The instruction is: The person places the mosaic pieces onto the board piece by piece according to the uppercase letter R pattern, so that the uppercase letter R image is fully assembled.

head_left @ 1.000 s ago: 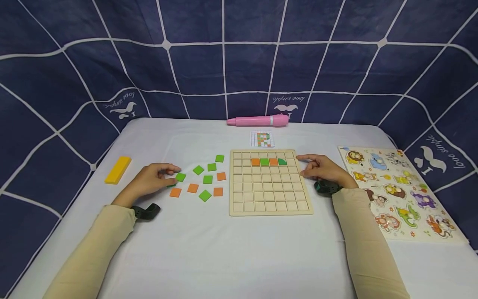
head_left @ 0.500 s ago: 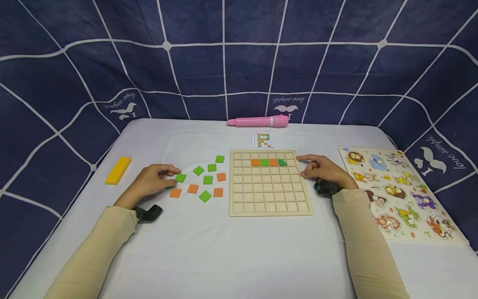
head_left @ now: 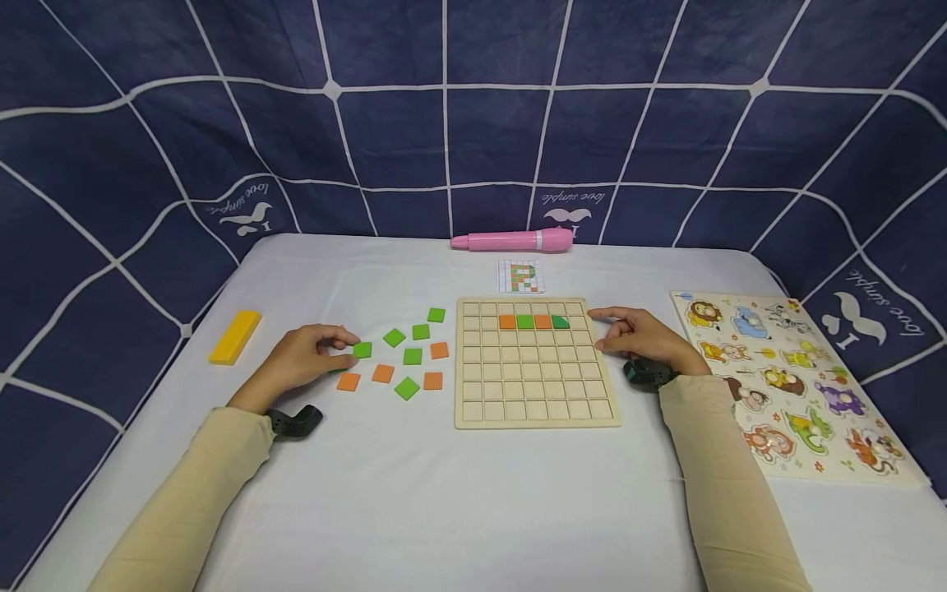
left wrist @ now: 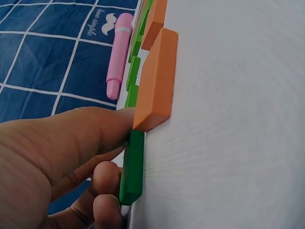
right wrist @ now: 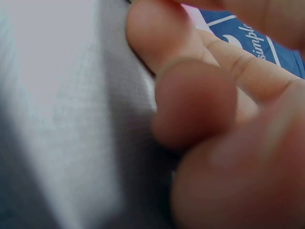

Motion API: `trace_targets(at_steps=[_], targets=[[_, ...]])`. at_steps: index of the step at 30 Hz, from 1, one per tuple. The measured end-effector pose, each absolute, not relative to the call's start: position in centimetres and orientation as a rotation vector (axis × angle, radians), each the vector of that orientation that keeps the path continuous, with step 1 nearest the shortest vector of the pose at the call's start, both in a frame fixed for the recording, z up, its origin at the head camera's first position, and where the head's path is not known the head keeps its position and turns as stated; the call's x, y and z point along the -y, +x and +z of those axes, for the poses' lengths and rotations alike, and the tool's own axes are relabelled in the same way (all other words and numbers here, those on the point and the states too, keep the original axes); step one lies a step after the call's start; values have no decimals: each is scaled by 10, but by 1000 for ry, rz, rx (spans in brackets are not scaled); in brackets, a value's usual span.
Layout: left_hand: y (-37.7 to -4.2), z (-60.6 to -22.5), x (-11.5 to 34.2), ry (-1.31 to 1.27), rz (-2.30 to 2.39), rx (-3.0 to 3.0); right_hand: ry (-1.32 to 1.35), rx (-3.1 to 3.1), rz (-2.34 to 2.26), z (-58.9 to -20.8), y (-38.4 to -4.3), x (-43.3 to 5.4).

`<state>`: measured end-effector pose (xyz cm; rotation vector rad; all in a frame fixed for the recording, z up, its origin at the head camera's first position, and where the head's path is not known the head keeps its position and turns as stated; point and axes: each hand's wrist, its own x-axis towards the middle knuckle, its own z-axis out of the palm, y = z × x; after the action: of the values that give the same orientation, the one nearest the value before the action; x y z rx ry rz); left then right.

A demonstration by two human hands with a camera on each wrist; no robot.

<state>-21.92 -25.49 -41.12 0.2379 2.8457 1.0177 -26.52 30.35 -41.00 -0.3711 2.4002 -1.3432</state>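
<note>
A person's two hands at a white-covered table (head_left: 414, 485), sleeves (head_left: 188, 493) reaching in from its near edge. Left of the table's middle, the left hand (head_left: 299, 358) pinches a light-green tile (head_left: 362, 350) between thumb and forefinger, the tile lying low at the tabletop. A dark-green tile (left wrist: 132, 167) lies under the same hand, and an orange tile (left wrist: 157, 81) lies just beside the thumb tip. Other loose squares, among them a green square (head_left: 407, 388) and an orange square (head_left: 432, 381), are scattered between this hand and the left edge of a wooden grid board (head_left: 536, 395). The right hand (head_left: 639, 333), its forefinger extended and its thumb apart from it, rests both tips at the board's right edge; the right wrist view is blurred, so the contact is probably light but cannot be judged closely. In the board's second row from its far edge sit, left to right, orange, green, orange and a round-cornered dark-green piece (head_left: 561, 321). Beyond the board's far edge lies a pattern card (head_left: 521, 276); along the table's far edge, a pink pen (head_left: 512, 240). A yellow block (head_left: 235, 337) lies near the table's left edge, an animal puzzle (head_left: 843, 467) along its right edge.
</note>
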Motion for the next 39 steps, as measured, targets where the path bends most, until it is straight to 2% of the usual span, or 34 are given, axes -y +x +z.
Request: trace_targets(at_steps=[20,39], targets=[[-214,-396,236,305,1071,-2870,-392,-2376,-1394,-411,-263,-301],[-229,-381,156,386,1219,-2739,-403,-2370,-1408,-411,-264,-303]])
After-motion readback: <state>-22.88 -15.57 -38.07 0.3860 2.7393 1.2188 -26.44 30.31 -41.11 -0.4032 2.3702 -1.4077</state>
